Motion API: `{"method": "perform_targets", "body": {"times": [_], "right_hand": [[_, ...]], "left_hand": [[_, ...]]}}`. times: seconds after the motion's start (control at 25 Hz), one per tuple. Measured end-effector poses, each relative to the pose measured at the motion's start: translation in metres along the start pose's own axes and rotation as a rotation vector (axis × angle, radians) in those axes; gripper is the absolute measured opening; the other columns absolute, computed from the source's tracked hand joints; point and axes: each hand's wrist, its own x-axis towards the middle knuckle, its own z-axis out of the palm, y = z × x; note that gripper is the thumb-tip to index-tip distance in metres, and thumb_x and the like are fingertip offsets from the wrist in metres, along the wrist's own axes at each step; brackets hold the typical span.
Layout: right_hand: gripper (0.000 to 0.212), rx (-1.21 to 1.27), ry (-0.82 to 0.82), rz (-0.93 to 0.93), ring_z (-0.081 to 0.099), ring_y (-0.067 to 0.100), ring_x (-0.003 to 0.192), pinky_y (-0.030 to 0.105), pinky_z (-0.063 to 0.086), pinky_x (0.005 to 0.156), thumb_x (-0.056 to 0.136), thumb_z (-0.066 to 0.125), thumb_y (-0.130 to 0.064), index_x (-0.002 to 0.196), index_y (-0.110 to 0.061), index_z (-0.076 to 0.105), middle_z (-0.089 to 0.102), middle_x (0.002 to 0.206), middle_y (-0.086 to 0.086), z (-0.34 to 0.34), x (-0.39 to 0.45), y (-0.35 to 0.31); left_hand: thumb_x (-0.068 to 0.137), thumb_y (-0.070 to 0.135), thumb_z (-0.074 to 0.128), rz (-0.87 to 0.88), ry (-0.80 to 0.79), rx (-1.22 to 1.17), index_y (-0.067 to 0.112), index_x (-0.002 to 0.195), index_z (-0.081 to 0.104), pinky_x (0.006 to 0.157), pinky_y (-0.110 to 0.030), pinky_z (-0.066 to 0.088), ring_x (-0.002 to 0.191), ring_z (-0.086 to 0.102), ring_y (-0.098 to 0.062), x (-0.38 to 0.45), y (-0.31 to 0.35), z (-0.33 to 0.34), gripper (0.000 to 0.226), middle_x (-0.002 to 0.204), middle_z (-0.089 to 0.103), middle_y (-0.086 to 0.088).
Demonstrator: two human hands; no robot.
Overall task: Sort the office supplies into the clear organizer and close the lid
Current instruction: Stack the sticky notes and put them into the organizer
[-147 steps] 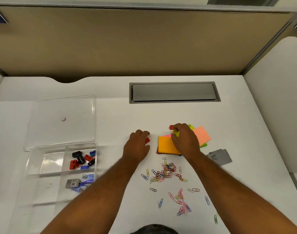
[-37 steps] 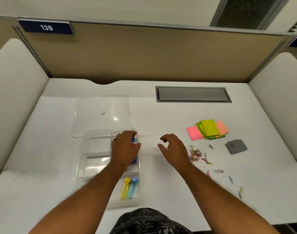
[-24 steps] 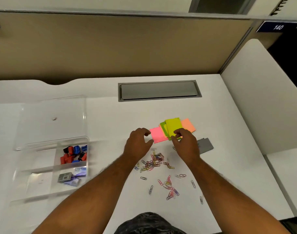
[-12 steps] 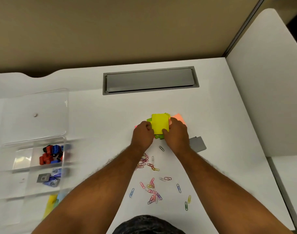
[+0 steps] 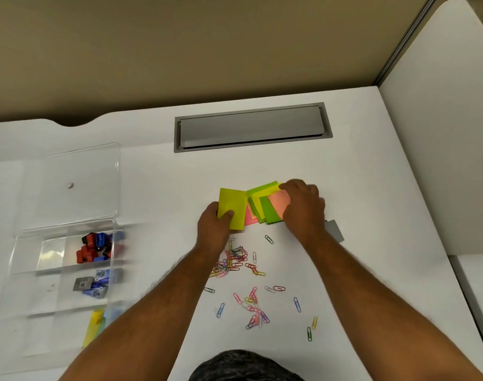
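My left hand (image 5: 213,228) grips a yellow-green sticky note pad (image 5: 233,208) by its near left corner. To its right lies a spread pile of sticky note pads (image 5: 265,207) in green, pink and orange, and my right hand (image 5: 303,207) rests on the pile's right side with fingers curled over the far edge. Coloured paper clips (image 5: 239,266) lie scattered on the desk between my forearms. The clear organizer (image 5: 23,270) stands at the left with binder clips (image 5: 93,247) and small staple boxes (image 5: 94,283) in its compartments. Its clear lid (image 5: 78,171) lies flat behind it.
A grey staple box (image 5: 333,229) peeks out just right of my right wrist. A grey cable hatch (image 5: 251,127) is set into the desk at the back. Tan partition walls close off the back, a white divider (image 5: 441,160) the right side.
My hands left the organizer and came to the sticky notes. My left hand has drawn the yellow-green pad leftward off the pile; my right hand shifted to the pile's right side.
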Motion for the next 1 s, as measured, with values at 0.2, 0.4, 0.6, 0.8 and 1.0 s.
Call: {"method": "perform_targets", "body": {"times": [0.2, 0.4, 0.6, 0.8, 1.0], "right_hand": [[0.047, -0.316, -0.326, -0.096, 0.045, 0.026, 0.132, 0.074, 0.010, 0.116, 0.087, 0.072, -0.025, 0.131, -0.031, 0.057, 0.055, 0.131, -0.004, -0.018, 0.025, 0.022], [0.019, -0.032, -0.351, -0.019, 0.061, 0.029, 0.108, 0.040, 0.045, 0.091, 0.086, 0.073, -0.023, 0.105, -0.021, 0.071, 0.063, 0.107, 0.004, -0.023, 0.025, 0.027], [0.004, 0.183, -0.313, -0.015, 0.059, 0.025, 0.090, 0.032, 0.036, 0.074, 0.094, 0.069, -0.020, 0.091, -0.018, 0.067, 0.066, 0.094, 0.004, -0.030, 0.007, -0.002], [0.006, 0.832, -0.374, 0.223, 0.067, 0.023, 0.087, 0.040, 0.054, 0.079, 0.098, 0.068, -0.021, 0.096, -0.017, 0.071, 0.074, 0.098, 0.007, -0.033, -0.038, -0.081], [0.010, 1.084, -0.432, 0.307, 0.070, 0.017, 0.088, 0.031, 0.057, 0.069, 0.101, 0.065, -0.022, 0.106, -0.016, 0.072, 0.076, 0.101, 0.005, 0.002, -0.093, -0.189]], "left_hand": [[0.097, 0.017, 0.064, -0.031, -0.034, -0.031, 0.008, 0.116, 0.066, 0.071, -0.038, 0.064, 0.095, 0.071, -0.029, -0.009, -0.026, -0.023, 0.020, 0.106, 0.071, -0.009], [0.092, 0.014, 0.068, -0.076, -0.041, -0.183, 0.013, 0.113, 0.066, 0.077, -0.055, 0.063, 0.097, 0.074, -0.033, -0.019, -0.028, -0.039, 0.022, 0.111, 0.072, -0.010], [0.095, 0.010, 0.063, -0.032, -0.037, -0.157, 0.019, 0.104, 0.067, 0.083, -0.043, 0.062, 0.096, 0.072, -0.025, -0.028, -0.026, -0.055, 0.013, 0.104, 0.073, -0.003], [0.097, 0.011, 0.063, 0.012, -0.018, -0.268, 0.015, 0.108, 0.064, 0.069, -0.033, 0.061, 0.094, 0.069, -0.022, -0.047, -0.032, -0.099, 0.012, 0.106, 0.071, -0.006], [0.100, 0.020, 0.063, -0.009, 0.054, -0.467, 0.022, 0.116, 0.065, 0.074, -0.042, 0.064, 0.103, 0.070, -0.025, -0.072, -0.052, -0.186, 0.017, 0.113, 0.071, -0.004]]}}
